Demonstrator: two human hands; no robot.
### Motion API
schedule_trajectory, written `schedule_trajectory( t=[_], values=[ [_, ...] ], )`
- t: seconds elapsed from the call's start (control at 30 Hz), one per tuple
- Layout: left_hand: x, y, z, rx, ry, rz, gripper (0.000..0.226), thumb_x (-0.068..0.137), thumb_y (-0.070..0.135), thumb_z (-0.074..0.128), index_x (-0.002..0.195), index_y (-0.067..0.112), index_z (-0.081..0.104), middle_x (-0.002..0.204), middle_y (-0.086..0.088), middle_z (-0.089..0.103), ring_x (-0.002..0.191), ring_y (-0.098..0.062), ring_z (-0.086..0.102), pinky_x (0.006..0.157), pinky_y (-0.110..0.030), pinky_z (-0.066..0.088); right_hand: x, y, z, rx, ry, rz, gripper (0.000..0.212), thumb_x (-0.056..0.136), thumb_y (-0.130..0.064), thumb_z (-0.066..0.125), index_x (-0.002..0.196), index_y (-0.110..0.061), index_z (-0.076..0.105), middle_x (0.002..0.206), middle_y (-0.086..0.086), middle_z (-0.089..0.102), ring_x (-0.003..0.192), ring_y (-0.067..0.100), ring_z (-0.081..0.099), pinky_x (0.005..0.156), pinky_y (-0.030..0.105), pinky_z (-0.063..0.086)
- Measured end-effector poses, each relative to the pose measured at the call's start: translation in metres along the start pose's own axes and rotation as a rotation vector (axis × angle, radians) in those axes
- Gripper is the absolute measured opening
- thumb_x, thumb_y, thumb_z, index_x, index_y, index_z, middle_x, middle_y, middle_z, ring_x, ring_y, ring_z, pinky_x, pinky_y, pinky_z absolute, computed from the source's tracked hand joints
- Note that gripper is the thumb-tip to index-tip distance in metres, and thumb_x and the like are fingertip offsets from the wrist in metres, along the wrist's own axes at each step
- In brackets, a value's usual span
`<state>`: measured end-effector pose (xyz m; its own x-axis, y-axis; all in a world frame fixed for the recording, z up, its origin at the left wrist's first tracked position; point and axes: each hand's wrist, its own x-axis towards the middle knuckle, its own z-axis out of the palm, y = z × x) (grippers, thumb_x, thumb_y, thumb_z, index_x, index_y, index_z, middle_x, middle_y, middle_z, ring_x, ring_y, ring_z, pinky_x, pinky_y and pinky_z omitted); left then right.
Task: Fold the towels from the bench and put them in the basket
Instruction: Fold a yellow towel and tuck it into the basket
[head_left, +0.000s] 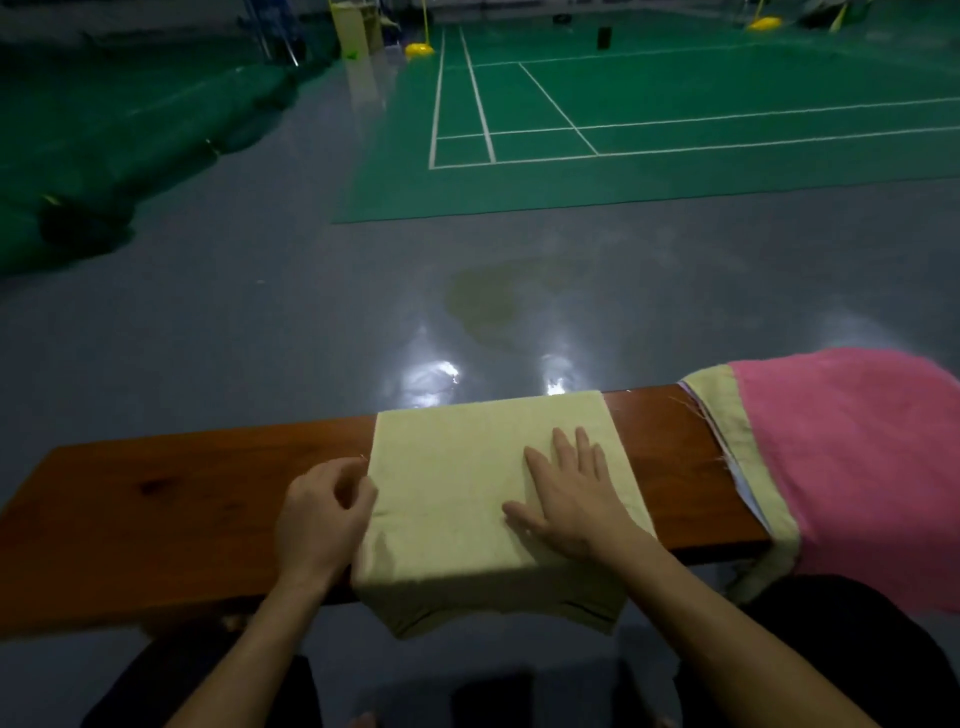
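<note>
A pale yellow towel (457, 467) lies folded across the brown wooden bench (182, 499), its near part hanging over the front edge. My right hand (569, 493) presses flat on the towel's right half, fingers straight. My left hand (324, 512) pinches the towel's left edge with curled fingers. At the bench's right end lies a pile of towels: a pink towel (852, 457) on top of another pale yellow towel (727, 415). No basket is in view.
Grey glossy floor stretches beyond the bench, with a green badminton court (571, 104) farther back. Rolled green mats (104, 156) lie at the left. My dark-clad knees show at the bottom of the view.
</note>
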<state>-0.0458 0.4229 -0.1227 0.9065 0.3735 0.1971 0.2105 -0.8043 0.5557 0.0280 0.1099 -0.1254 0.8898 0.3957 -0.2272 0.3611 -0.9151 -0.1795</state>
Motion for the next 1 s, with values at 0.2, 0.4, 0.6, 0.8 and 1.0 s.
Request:
schedule_trajectory(
  t=[0.2, 0.4, 0.6, 0.8, 1.0],
  values=[
    [-0.006, 0.028, 0.05, 0.427, -0.349, 0.253, 0.084, 0.096, 0.076, 0.011, 0.168, 0.033, 0.011, 0.176, -0.009, 0.0, 0.162, -0.028, -0.006, 0.13, -0.051, 0.0, -0.001, -0.024, 0.021, -0.013, 0.132, -0.012, 0.092, 0.092, -0.085, 0.007, 0.167, -0.03, 0.005, 0.175, 0.012, -0.011, 0.159, 0.037, -0.018, 0.128, 0.057, -0.009],
    [-0.005, 0.019, 0.047, 0.464, -0.347, 0.202, 0.095, 0.09, 0.082, -0.006, 0.167, 0.026, -0.009, 0.173, -0.005, -0.021, 0.16, -0.024, -0.021, 0.129, -0.05, -0.01, -0.011, 0.013, 0.021, -0.006, 0.154, 0.06, 0.087, 0.095, -0.083, 0.004, 0.167, -0.035, -0.004, 0.175, 0.004, -0.015, 0.16, 0.031, -0.02, 0.129, 0.055, -0.008],
    [-0.008, 0.006, 0.028, 0.453, -0.288, 0.14, 0.094, 0.093, 0.076, 0.002, 0.167, 0.019, 0.019, 0.175, -0.007, 0.013, 0.162, -0.027, 0.006, 0.131, -0.048, 0.006, -0.033, 0.054, -0.003, 0.041, 0.038, 0.127, 0.092, 0.097, -0.081, 0.023, 0.168, -0.025, 0.008, 0.175, 0.007, -0.005, 0.161, 0.037, -0.005, 0.128, 0.055, 0.005],
    [-0.006, -0.004, 0.013, 0.345, -0.149, 0.077, 0.059, 0.1, 0.062, 0.049, 0.144, 0.024, 0.059, 0.155, 0.0, 0.051, 0.143, -0.024, 0.04, 0.116, -0.045, 0.037, -0.05, 0.085, -0.03, 0.081, 0.158, 0.227, 0.045, 0.101, -0.055, 0.056, 0.132, -0.022, 0.059, 0.137, 0.006, 0.057, 0.12, 0.024, 0.054, 0.097, 0.04, 0.051],
    [-0.004, 0.012, 0.02, 0.366, -0.104, 0.086, 0.047, 0.097, 0.061, 0.054, 0.125, 0.023, 0.063, 0.13, 0.001, 0.059, 0.116, -0.022, 0.052, 0.094, -0.041, 0.05, -0.036, 0.085, -0.035, 0.193, 0.178, 0.352, 0.036, 0.091, -0.065, 0.062, 0.099, -0.03, 0.059, 0.092, -0.006, 0.063, 0.081, 0.015, 0.061, 0.074, 0.039, 0.058]
  ],
)
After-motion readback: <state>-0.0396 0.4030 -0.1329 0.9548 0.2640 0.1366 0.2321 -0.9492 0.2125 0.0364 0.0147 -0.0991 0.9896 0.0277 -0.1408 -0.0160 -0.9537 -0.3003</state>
